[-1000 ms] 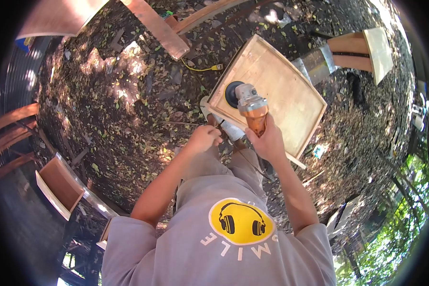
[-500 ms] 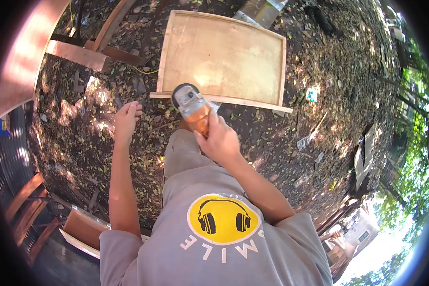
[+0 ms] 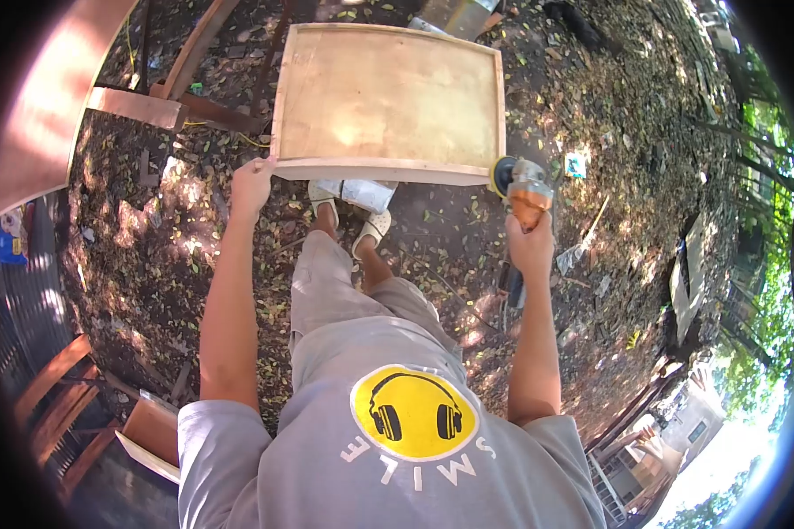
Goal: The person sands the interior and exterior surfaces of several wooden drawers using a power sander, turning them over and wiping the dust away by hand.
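Observation:
A shallow wooden panel (image 3: pixel 386 97) with a raised rim lies ahead of me, its near edge facing my body. My left hand (image 3: pixel 252 187) has its fingers closed on the panel's near left corner. In my right hand (image 3: pixel 530 242) is an angle grinder (image 3: pixel 529 192) with an orange body and a round disc. The disc is at the panel's near right corner; whether it touches the wood I cannot tell.
Leaf-covered ground (image 3: pixel 591 326) surrounds the panel. Wooden beams (image 3: pixel 137 107) stand at the upper left, beside a large pale board (image 3: pixel 48 97). My feet are below the panel, near a metallic block (image 3: pixel 368 195). An open wooden box (image 3: pixel 153 432) sits at the lower left.
My right hand has carried the grinder rightward, from the panel's near left side to its right corner. My left hand has moved up and taken hold of the left corner. The panel appears further left.

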{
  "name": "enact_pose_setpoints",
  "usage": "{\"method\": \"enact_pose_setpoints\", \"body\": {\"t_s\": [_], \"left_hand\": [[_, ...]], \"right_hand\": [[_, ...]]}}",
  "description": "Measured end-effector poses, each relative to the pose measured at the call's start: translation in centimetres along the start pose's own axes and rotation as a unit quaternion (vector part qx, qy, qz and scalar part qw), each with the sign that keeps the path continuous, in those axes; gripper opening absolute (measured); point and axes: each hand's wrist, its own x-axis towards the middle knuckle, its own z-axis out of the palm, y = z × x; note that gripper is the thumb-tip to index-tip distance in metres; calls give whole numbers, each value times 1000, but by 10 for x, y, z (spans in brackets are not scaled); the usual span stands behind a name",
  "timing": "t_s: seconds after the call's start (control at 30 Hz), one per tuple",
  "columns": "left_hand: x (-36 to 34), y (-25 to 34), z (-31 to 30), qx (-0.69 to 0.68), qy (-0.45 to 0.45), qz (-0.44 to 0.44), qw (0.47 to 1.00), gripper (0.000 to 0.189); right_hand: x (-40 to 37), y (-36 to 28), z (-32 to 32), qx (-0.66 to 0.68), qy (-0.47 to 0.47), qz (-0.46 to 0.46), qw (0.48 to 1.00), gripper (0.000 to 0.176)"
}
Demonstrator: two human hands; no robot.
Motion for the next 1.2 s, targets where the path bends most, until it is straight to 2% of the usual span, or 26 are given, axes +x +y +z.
{"method": "enact_pose_setpoints", "body": {"t_s": [0.03, 0.07, 0.1, 0.13, 0.17, 0.2, 0.27, 0.37, 0.4, 0.47, 0.57, 0.67, 0.73, 0.9, 1.0, 1.03, 1.13, 1.17, 1.2], "left_hand": [[0, -1, -1, 4, -2, -4, 1000, 34], [2, -10, 2, -24, 1, 31, 999, 35], [15, -32, 6, 25, 9, 60, 998, 37], [4, -19, 2, 60, 23, 69, 996, 38], [-4, -6, -7, 46, -11, 57, 997, 38], [1, -30, -4, -50, -46, 76, 995, 43], [-5, -46, -6, -184, -79, 34, 979, 51], [-8, -102, -11, -73, -106, -22, 991, 53], [-24, -75, -31, -3, -159, -80, 984, 49], [-41, -85, -38, 75, -107, -60, 990, 44], [-46, -128, -44, 76, -129, -59, 987, 41], [-51, -118, -63, 87, -151, -76, 982, 37], [-44, -119, -67, 43, -138, -58, 988, 36], [-19, -85, -68, -61, -147, -35, 987, 32], [-12, -36, -58, -18, -74, 70, 995, 33], [-5, -30, -48, 57, -19, 170, 984, 35], [-6, 11, -37, 227, 34, 372, 899, 36], [-4, 15, -29, 257, 3, 402, 878, 37], [-4, 19, -21, 281, -35, 388, 877, 37]], "right_hand": [[7, 1, -4, 8, -14, -2, 1000, 56], [11, -2, -8, 18, -30, -7, 999, 56], [10, -12, -6, 29, -48, -10, 998, 56], [7, -28, -4, 41, -76, -28, 996, 55], [3, -44, -4, 51, -104, -45, 992, 54], [0, -60, -4, 58, -131, -62, 988, 53], [-7, -100, 1, 64, -187, -110, 974, 50], [-15, -161, 18, 55, -234, -199, 950, 51], [-17, -183, 24, 57, -257, -217, 940, 52], [-22, -228, 34, 60, -301, -248, 919, 52], [-33, -292, 54, 20, -369, -237, 898, 56], [-33, -324, 70, 16, -386, -260, 885, 58], [-32, -334, 70, 5, -392, -260, 882, 59], [-4, -290, 38, -33, -380, -217, 899, 59], [19, -246, 16, -45, -365, -180, 912, 60], [25, -231, 7, -53, -361, -161, 917, 59], [43, -192, -24, -66, -356, -100, 927, 59], [52, -172, -26, -86, -342, -83, 932, 59], [60, -148, -29, -85, -326, -80, 938, 60]]}}
